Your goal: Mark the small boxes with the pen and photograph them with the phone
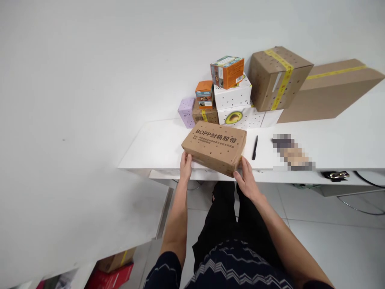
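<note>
A flat brown cardboard box (pixel 215 146) with dark printing on its top is held between my two hands at the front edge of a white table (pixel 144 146). My left hand (pixel 185 165) grips its near left corner, thumb and fingers against the side. At the near right corner, my right hand (pixel 246 178) is closed on the box, fingers along its right end and thumb at the front. The box sits slightly askew, its near right corner reaching past the table edge. Whether its underside touches the table is hidden.
Behind stand a lilac box (pixel 187 112), orange boxes (pixel 230 74), white avocado-print boxes (pixel 233 98) and a large taped carton (pixel 278 80). A long carton (pixel 327 92) leans on the wall. A black pen (pixel 255 147) lies right of my box, near a blurred patch (pixel 291 152).
</note>
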The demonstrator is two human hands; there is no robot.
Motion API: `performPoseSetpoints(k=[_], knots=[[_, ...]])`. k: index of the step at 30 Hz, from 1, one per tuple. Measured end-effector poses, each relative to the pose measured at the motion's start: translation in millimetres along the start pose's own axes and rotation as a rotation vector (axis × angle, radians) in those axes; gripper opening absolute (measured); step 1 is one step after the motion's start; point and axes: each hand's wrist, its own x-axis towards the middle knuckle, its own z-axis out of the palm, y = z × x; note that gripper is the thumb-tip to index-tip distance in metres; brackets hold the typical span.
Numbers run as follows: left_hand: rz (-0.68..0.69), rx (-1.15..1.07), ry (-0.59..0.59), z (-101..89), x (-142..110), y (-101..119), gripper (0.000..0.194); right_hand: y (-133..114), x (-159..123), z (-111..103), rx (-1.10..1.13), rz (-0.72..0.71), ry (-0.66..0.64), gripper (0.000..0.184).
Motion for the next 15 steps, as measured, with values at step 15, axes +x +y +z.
performPoseSetpoints(k=[15], knots=[[0.087, 0.189, 0.055, -0.8, -19.6, 70.5, 0.054, -37.7, 37.8, -42.1, 0.047, 0.030, 0.181, 0.065]])
